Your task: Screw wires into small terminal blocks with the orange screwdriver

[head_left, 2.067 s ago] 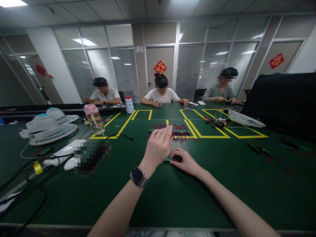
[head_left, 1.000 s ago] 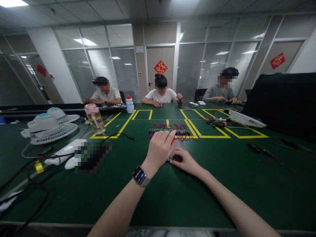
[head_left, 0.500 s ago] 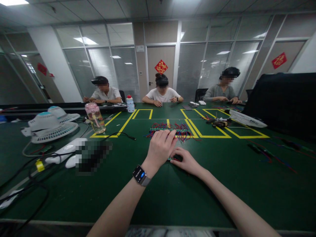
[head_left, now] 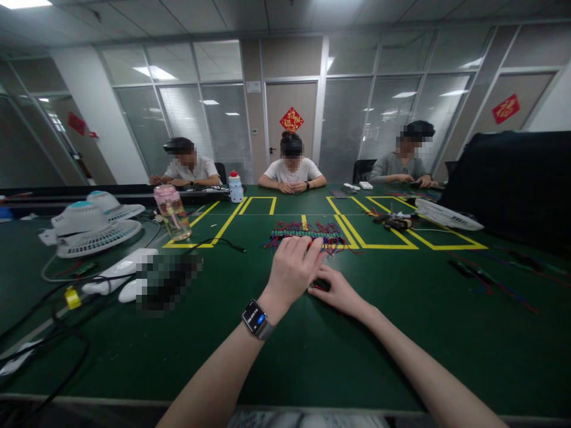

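Head view: the left hand [head_left: 292, 267], a watch [head_left: 256, 318] on its wrist, lies knuckles up on the green desk [head_left: 312, 356]. Its fingertips are at the near edge of a row of wired parts [head_left: 307, 233]; I cannot tell whether its grip is clenched on anything. Just beside it, the right hand [head_left: 338, 291] has its grip pinched on a small dark part [head_left: 321, 285] low on the desk.
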A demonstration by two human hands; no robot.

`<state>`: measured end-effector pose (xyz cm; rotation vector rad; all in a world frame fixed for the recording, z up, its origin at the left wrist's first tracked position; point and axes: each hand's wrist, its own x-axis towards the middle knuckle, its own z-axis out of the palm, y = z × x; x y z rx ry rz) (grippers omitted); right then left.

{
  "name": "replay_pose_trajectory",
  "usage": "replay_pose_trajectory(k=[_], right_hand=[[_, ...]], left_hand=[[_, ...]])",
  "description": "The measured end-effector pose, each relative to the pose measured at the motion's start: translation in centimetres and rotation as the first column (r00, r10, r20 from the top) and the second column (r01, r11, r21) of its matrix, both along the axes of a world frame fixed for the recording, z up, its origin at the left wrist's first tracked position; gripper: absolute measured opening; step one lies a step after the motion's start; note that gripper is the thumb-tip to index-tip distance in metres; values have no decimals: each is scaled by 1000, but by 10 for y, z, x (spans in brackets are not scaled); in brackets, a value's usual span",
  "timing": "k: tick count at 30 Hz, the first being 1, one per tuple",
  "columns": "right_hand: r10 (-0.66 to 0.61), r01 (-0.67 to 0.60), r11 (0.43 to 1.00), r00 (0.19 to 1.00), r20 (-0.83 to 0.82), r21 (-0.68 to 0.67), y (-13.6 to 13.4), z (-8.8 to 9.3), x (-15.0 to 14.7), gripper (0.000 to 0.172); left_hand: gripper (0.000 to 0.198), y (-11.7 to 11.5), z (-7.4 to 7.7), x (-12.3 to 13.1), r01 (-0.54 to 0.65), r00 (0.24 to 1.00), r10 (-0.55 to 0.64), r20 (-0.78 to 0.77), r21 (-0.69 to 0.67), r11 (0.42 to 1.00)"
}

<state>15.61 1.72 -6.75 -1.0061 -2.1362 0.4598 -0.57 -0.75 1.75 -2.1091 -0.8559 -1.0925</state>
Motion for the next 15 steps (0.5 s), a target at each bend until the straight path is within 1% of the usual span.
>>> replay_pose_trajectory(k=[4,7,11,15], right_hand=[[2,-2,1000,1000,3,-1,0,1,0,8],[6,-6,1000,1000,4,-2,-1,1,0,7],[0,0,1000,1000,0,-9,0,0,0,6],[3,-2,1000,1000,11,-9,1,0,1,8]], left_hand=[[30,3,-2,0,3,999,-2,45,-24,1000],[34,5,-3,-1,5,999,-3,44,-39,999],[30,4,-2,-3,-9,999,11,38,-57,998],[29,3,-2,-2,0,997,6,77,-80,997]])
